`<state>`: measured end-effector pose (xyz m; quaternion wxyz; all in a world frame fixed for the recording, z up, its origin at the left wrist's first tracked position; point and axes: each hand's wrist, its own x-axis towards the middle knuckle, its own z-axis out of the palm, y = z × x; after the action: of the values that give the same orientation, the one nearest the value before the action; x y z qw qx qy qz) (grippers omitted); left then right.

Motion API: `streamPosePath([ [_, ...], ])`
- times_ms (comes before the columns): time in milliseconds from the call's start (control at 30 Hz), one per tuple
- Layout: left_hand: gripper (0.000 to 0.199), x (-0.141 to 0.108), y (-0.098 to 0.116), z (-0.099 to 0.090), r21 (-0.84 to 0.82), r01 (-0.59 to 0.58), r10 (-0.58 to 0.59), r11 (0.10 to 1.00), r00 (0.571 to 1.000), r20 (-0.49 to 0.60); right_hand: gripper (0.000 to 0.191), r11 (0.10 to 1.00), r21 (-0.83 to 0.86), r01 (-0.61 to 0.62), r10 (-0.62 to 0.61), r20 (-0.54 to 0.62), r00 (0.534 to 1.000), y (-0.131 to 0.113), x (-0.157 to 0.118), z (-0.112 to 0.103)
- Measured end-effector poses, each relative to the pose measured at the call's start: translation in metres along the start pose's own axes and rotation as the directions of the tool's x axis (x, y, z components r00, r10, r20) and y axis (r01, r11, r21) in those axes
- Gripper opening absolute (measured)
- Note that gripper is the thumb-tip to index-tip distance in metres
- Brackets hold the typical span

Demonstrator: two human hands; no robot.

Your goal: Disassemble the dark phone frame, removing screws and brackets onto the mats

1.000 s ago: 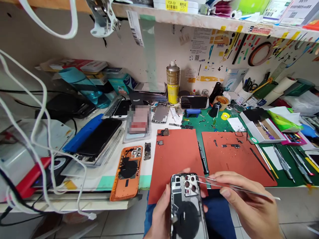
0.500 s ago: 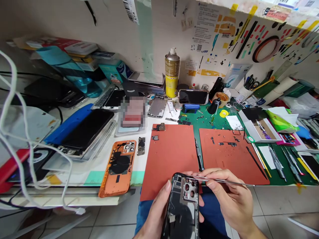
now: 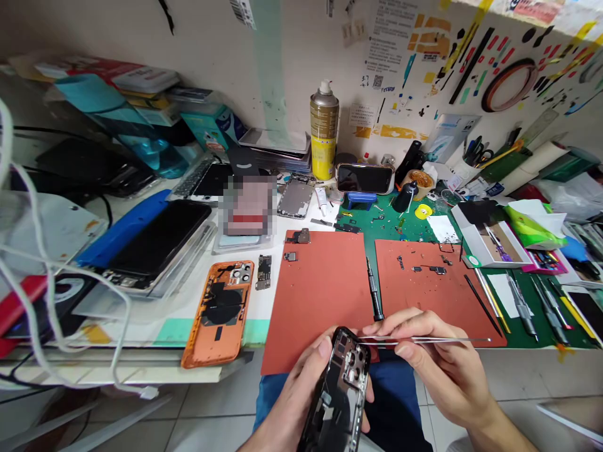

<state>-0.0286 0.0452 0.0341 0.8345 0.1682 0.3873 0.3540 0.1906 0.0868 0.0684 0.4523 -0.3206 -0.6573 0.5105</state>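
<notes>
My left hand [image 3: 308, 376] is wrapped round a dark phone housing [image 3: 336, 402], which is tilted with its inside and camera openings showing. In my right hand [image 3: 438, 361] is a pair of thin metal tweezers [image 3: 424, 340], pinched between thumb and fingers. The tweezers' tips reach the top right edge of the housing, by the camera openings; whether they grip anything there I cannot tell. Both hands are over the lap, in front of the red-brown mat [image 3: 320, 301]. A screwdriver [image 3: 374, 289] lies beyond the tweezers, between this mat and a second mat [image 3: 424, 307].
To the left lie an orange phone housing [image 3: 219, 314], a logic board [image 3: 264, 272] and a black phone screen [image 3: 157, 238]. A spray can [image 3: 324, 132] stands by the wall. Small parts [image 3: 437, 270] lie on the right mat, with several tools beyond. White cables [image 3: 122, 326] hang at left.
The dark housing has turned and tilted sideways in my left hand. The tweezers have shifted slightly and stay at its top edge. The view has moved a little.
</notes>
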Motion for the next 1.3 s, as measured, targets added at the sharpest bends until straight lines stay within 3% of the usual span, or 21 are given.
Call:
streamPosePath([
  [100, 0.086, 0.001, -0.001, 0.001, 0.041, 0.021, -0.018, 0.999, 0.997, -0.073, 0.028, 0.994, -0.101, 0.029, -0.019, 0.096, 0.995, -0.002, 0.002, -0.008],
  [267, 0.078, 0.005, -0.005, 0.002, 0.076, 0.001, 0.005, 0.997, 0.997, -0.078, 0.03, 0.97, -0.227, 0.092, -0.058, 0.151, 0.987, -0.005, 0.006, -0.011],
  [533, 0.075, 0.006, -0.004, 0.003, 0.108, 0.0, 0.008, 0.994, 0.997, -0.076, 0.028, 0.969, -0.234, 0.072, -0.034, 0.159, 0.987, -0.007, 0.012, -0.013],
  [767, 0.07, 0.009, -0.009, -0.002, 0.104, -0.01, 0.015, 0.995, 0.999, -0.045, 0.014, 0.976, -0.215, -0.022, 0.06, 0.174, 0.983, -0.011, 0.02, -0.014],
  [967, 0.077, 0.008, -0.01, -0.004, 0.095, 0.013, -0.004, 0.995, 0.995, -0.096, 0.013, 0.984, -0.164, -0.069, 0.09, 0.127, 0.988, -0.004, 0.023, -0.015],
  [1300, 0.081, 0.002, 0.006, 0.004, 0.134, 0.029, -0.017, 0.991, 0.996, -0.086, 0.009, 0.993, -0.009, -0.119, 0.118, -0.029, 0.993, 0.004, 0.024, -0.006],
])
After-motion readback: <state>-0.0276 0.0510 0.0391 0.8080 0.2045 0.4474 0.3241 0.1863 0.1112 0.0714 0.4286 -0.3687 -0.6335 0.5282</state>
